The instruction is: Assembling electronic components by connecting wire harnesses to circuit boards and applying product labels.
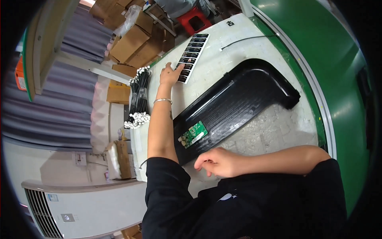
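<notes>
My left hand (169,75) reaches out to a sheet of black labels (192,53) on white backing, its fingers spread and touching the sheet's near left edge. Close to my body, my right hand (215,161) hovers with loosely bent fingers apart and nothing visible in them. Between the arms lies a long black plastic housing (238,95) with a raised, curved rim. On its near left end rests a green circuit board (193,134) with small connectors and a white strip.
Left of my left forearm stands a bundle of black cables (139,93) with white plugs. A single black cable (248,40) lies at the table's far right. Cardboard boxes (133,42), a red stool (193,20) and a seated person are beyond the white table (274,127).
</notes>
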Available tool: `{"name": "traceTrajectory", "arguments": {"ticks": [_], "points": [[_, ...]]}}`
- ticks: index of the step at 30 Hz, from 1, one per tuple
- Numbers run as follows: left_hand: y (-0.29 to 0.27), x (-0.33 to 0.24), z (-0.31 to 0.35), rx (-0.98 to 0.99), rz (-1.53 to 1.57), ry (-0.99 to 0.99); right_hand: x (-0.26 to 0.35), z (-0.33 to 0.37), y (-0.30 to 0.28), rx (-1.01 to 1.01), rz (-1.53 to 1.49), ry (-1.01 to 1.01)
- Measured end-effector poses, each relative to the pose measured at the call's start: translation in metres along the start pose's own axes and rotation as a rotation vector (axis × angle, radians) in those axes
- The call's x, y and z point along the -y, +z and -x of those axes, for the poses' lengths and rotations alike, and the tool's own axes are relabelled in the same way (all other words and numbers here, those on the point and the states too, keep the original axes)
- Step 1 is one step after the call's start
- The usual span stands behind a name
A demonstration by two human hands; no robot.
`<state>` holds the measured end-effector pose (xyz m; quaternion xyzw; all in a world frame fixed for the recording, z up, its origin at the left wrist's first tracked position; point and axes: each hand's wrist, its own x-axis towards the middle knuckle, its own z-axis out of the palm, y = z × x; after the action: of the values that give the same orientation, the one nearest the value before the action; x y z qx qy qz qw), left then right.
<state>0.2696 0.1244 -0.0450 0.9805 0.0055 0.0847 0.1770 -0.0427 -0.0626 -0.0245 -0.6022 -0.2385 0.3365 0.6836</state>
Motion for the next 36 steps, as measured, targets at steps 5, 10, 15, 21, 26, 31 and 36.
{"name": "traceTrajectory", "arguments": {"ticks": [5,10,15,21,26,31,36], "points": [[0.007,0.004,-0.009,0.161,0.091,-0.075,0.043,0.025,-0.070,-0.005,0.141,-0.057],[-0.003,0.023,-0.023,0.178,0.593,0.016,0.081,0.012,-0.119,-0.116,0.510,-0.201],[-0.092,-0.052,0.027,0.184,0.395,0.452,0.095,-0.007,-0.158,-0.790,1.074,-0.676],[-0.153,-0.117,0.075,0.295,0.612,0.610,0.122,-0.039,-0.190,-0.625,0.947,-0.396],[-0.137,-0.093,0.075,0.256,1.064,0.402,0.115,-0.043,-0.203,-0.504,0.423,-0.468],[-0.128,-0.095,0.083,0.252,1.098,0.423,0.109,-0.040,-0.202,-0.485,0.302,-0.471],[-0.122,-0.092,0.082,0.274,1.095,0.403,0.111,-0.032,-0.205,-0.497,0.330,-0.444]]}}
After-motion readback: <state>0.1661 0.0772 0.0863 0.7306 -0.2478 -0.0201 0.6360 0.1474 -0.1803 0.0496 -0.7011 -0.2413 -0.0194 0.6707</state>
